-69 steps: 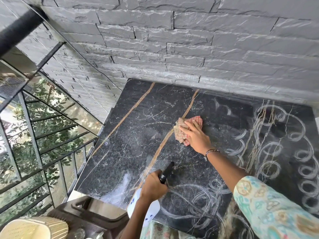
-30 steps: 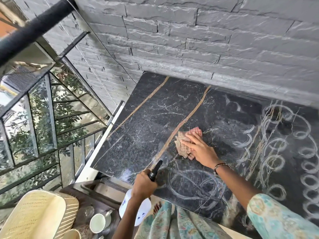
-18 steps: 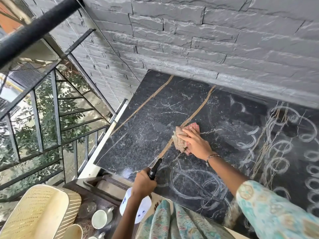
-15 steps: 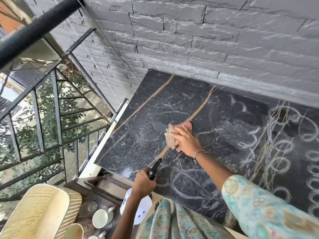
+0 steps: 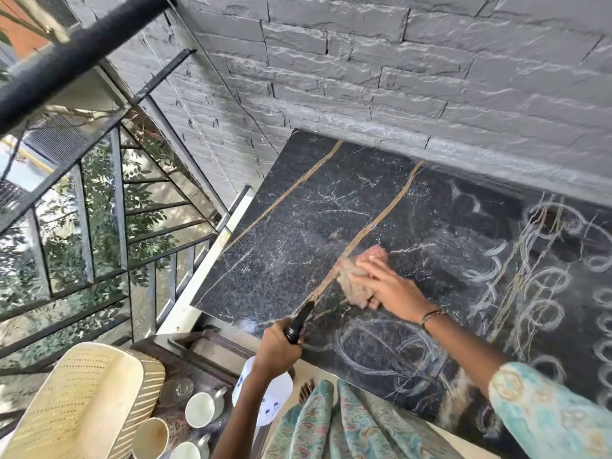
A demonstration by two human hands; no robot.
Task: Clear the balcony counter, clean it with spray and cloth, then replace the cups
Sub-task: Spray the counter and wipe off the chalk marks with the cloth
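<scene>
A black marble counter (image 5: 298, 233) with tan veins stands against a grey brick wall. My right hand (image 5: 387, 286) presses a pinkish cloth (image 5: 356, 283) flat on its middle, fingers straight and blurred with motion. My left hand (image 5: 276, 349) grips a white spray bottle (image 5: 265, 395) by its black nozzle (image 5: 299, 321) at the counter's near edge. Several cups (image 5: 200, 409) stand low at the left on a dark wooden stand.
White swirl streaks (image 5: 536, 293) cover the counter's right half. A cream woven basket (image 5: 79, 405) sits at the bottom left beside the cups. A metal balcony railing (image 5: 82, 207) with leaves behind it runs along the left.
My right hand has wiped the cloth back and forth over the tan vein and now sits slightly right of half a second ago. My left hand still holds the bottle at the near edge.
</scene>
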